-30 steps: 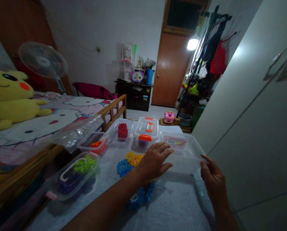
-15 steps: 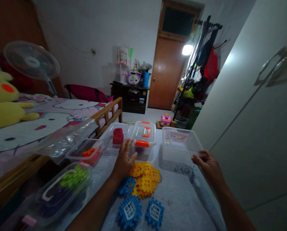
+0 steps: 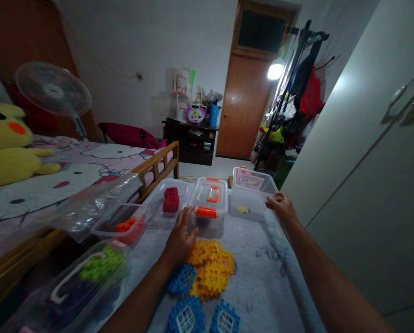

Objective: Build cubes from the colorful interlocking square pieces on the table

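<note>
Pale cloth-covered table [image 3: 258, 277] beside a bed [image 3: 80, 173]. Clear box [image 3: 246, 201], open-topped, corner pinched by right hand [image 3: 285, 209]; left hand [image 3: 181, 238] spread, holding nothing.

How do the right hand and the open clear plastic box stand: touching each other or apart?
Touching. The head view shows the right hand pinching the open clear plastic box at its near right rim corner.
</note>
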Available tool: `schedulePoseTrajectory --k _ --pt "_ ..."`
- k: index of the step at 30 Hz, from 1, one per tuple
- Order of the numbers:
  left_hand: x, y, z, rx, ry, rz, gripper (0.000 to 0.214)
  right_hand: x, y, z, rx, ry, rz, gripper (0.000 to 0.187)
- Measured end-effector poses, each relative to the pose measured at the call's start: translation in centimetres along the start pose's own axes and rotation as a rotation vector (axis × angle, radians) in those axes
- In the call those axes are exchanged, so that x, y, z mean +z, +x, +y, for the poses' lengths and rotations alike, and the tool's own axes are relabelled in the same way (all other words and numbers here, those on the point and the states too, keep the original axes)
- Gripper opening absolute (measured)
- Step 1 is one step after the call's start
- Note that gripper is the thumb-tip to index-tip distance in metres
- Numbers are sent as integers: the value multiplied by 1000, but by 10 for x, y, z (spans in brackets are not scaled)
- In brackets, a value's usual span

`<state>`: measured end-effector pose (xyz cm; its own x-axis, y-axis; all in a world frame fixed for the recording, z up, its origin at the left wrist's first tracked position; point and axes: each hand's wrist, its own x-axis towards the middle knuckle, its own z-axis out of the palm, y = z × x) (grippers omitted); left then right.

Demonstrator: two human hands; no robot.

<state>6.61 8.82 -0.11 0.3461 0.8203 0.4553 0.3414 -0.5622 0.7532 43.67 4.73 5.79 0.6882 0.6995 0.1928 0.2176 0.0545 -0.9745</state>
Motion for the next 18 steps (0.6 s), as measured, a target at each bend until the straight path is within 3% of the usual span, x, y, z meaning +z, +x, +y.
schedulePoseTrajectory --k 5,11,18 --pt "3 0 -7 27 -25 4 63 9 23 5 8 -81 4 38" --pt "1 -1 -5 18 -20 -1 63 19 30 15 36 -171 -3 33" --pt "-1 -2 1 -54 -26 -23 63 23 48 21 27 -215 31 28"
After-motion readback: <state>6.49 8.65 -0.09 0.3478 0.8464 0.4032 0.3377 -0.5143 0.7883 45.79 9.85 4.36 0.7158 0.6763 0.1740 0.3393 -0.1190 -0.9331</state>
